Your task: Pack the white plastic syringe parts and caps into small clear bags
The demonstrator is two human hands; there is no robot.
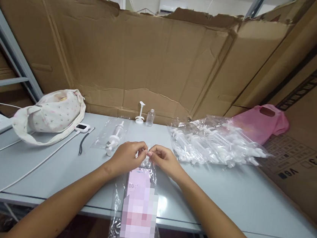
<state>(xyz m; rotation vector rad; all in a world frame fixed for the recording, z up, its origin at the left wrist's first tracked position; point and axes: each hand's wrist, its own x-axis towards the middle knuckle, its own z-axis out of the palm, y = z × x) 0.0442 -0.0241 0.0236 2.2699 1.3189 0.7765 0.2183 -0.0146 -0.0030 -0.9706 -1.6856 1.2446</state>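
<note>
My left hand (130, 154) and my right hand (165, 161) meet at mid-table, thumbs and fingertips pinching the top of a clear plastic bag (116, 209). The film hangs toward me over the table's front edge. A phone (139, 178) with a pink lit screen lies within the bag's outline; whether it is inside or on top I cannot tell, and its lower part is blurred out. Left of my hands, a white plastic syringe (115, 137) lies in its own clear bag. On the right is a pile of bagged white syringes (210, 144).
At the back stand a white plastic piece (140, 114) and a small clear bottle (150, 118). A cloth bag (59, 111), a small white device (82, 128) and cables lie left. A pink bag (263, 123) sits behind the pile. Cardboard (154, 57) walls the grey table (224, 195).
</note>
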